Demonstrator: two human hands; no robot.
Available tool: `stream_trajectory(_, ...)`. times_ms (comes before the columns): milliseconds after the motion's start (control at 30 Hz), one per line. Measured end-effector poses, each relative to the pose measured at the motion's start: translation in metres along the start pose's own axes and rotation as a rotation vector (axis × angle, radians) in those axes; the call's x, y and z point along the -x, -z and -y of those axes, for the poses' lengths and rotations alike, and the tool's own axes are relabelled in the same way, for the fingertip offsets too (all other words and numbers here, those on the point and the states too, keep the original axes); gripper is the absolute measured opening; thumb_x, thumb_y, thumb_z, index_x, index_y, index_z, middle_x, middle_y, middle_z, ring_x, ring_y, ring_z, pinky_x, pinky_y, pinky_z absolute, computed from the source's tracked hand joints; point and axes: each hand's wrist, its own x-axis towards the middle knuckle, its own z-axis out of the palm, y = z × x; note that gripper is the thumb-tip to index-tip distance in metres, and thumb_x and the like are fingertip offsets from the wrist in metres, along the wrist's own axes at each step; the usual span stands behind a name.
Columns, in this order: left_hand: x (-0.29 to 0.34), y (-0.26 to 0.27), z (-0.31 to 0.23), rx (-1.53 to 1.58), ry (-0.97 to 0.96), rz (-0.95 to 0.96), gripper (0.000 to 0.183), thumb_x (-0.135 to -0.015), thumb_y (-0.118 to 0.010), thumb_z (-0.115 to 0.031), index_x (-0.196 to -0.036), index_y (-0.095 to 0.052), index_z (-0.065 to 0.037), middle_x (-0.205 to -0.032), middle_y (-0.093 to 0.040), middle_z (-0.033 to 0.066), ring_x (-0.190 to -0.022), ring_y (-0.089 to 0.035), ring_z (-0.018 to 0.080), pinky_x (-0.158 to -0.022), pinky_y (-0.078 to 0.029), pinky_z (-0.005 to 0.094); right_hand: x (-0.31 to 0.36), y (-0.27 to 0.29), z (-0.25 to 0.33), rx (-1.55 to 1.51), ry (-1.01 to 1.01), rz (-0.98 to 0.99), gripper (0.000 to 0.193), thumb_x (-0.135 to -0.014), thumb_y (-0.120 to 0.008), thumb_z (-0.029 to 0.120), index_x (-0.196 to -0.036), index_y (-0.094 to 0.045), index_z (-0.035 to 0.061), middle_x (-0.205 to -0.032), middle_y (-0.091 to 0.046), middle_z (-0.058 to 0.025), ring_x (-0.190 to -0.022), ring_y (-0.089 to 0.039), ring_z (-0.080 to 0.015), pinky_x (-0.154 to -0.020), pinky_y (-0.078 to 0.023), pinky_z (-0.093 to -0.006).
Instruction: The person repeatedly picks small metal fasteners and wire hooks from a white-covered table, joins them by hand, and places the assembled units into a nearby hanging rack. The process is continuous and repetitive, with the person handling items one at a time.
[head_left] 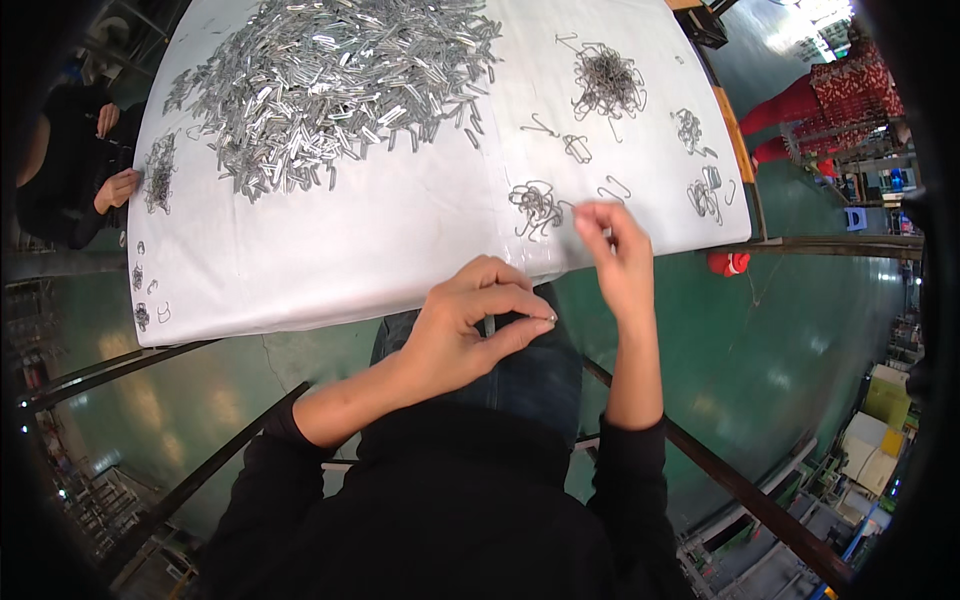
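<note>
A small shiny metal piece [551, 319] sits at the near edge of the counter [380, 235], pinched between the thumb and index tips of the left hand [445, 325]; the fingers cover most of it, so its shape cannot be made out. A pale metallic sliver [489, 325] shows in the gap behind that thumb, largely hidden. The right hand [625, 262] is raised over the counter's near edge, its thumb and index bent toward each other beside a cluster of wire hooks [537, 207]; whether they grasp a hook or are released I cannot tell. Beyond lies a denser, tangled wire pile [608, 80], with smaller wire clusters [688, 130] toward the right edge. On the far left, a large heap of silvery metal strips [340, 90] is cut off by the upper border. At the left end, a co-worker's hand [118, 190] is just beside another wire cluster [160, 172]; that person is partly lost in shadow. At the right rim, box-like containers [873, 450] are bent by the lens, their contents indistinct.
</note>
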Motion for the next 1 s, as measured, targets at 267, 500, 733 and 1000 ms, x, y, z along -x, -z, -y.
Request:
stream_trajectory(267, 0.006, -0.005, -0.001, -0.020, -0.016, -0.010, 0.014, -0.077, -0.072, -0.005, -0.091, -0.071, -0.007, -0.084, -0.061, 0.0038, -0.076, -0.058, 0.0124, -0.065, -0.047, 0.0250, -0.154, -0.044, -0.001, 0.794, -0.101, 0.211, 0.021, -0.079, -0.068, 0.024, -0.090, -0.069, 0.0063, -0.100, -0.067, -0.0137, -0.087, -0.064, -0.0283, -0.071, -0.049, -0.0375)
stream_trajectory(500, 0.011, -0.007, 0.005, -0.027, -0.028, -0.038, 0.014, -0.076, -0.072, -0.004, -0.090, -0.071, -0.007, -0.083, -0.063, 0.0037, -0.076, -0.058, 0.0138, -0.065, -0.047, 0.0256, -0.149, -0.030, -0.012, 0.105, -0.278, 0.369, 0.024, -0.085, -0.065, 0.025, -0.091, -0.063, 0.0013, -0.084, -0.062, -0.0057, -0.071, -0.053, -0.0129, -0.061, -0.043, -0.0282)
stream_trajectory(733, 0.013, -0.009, 0.012, -0.063, -0.057, -0.068, 0.012, -0.075, -0.072, -0.003, -0.087, -0.071, -0.006, -0.081, -0.064, 0.0032, -0.077, -0.059, 0.0146, -0.066, -0.047, 0.0260, -0.067, 0.002, -0.003, -0.956, -0.441, 0.558, 0.016, -0.093, -0.055, 0.018, -0.095, -0.053, 0.0024, -0.091, -0.053, -0.0049, -0.064, -0.040, -0.0058, -0.049, -0.029, -0.0160)
stream_trajectory(1000, 0.012, -0.018, 0.013, -0.060, -0.072, -0.099, 0.010, -0.075, -0.072, -0.004, -0.085, -0.069, -0.006, -0.076, -0.060, 0.0024, -0.069, -0.056, 0.0146, -0.057, -0.044, 0.0270, 0.006, 0.009, 0.016, -0.884, -0.343, 0.388, 0.014, -0.091, -0.058, 0.016, -0.094, -0.056, 0.0024, -0.091, -0.055, -0.0073, -0.056, -0.040, -0.0039, -0.048, -0.031, -0.0163)
